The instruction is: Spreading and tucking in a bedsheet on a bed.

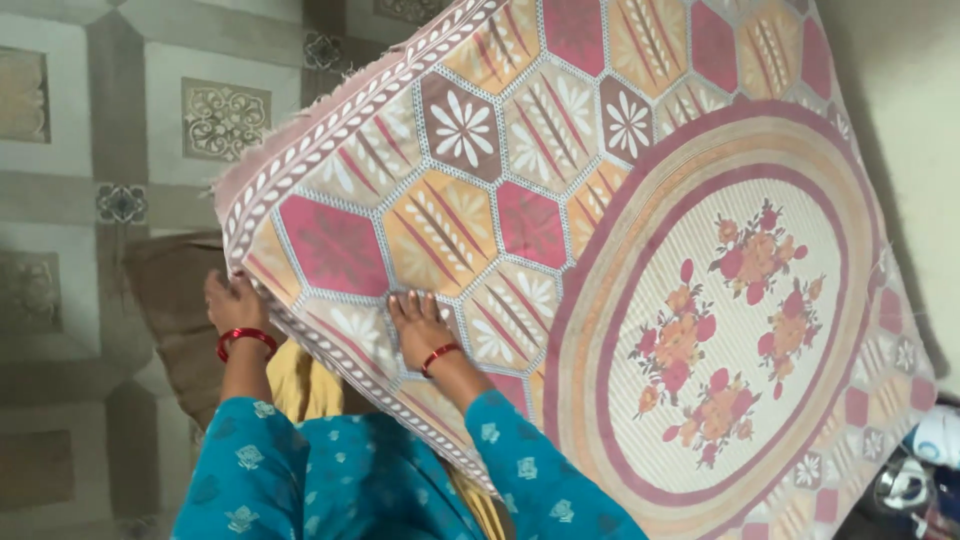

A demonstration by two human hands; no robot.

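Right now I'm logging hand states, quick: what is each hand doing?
Left hand: fingers curled on the edge of the patterned bedsheet, gripping it.
Right hand: open, palm flat on the bedsheet.

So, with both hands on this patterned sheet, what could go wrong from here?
1. The left hand only touches the edge of the sheet, beside a brown cushion; that corner may slip or stay uneven.
2. The right hand presses flat rather than gripping, so a pull could wrinkle the cloth under it.
3. The far corner reaches some objects at the lower right; the sheet could catch on them.
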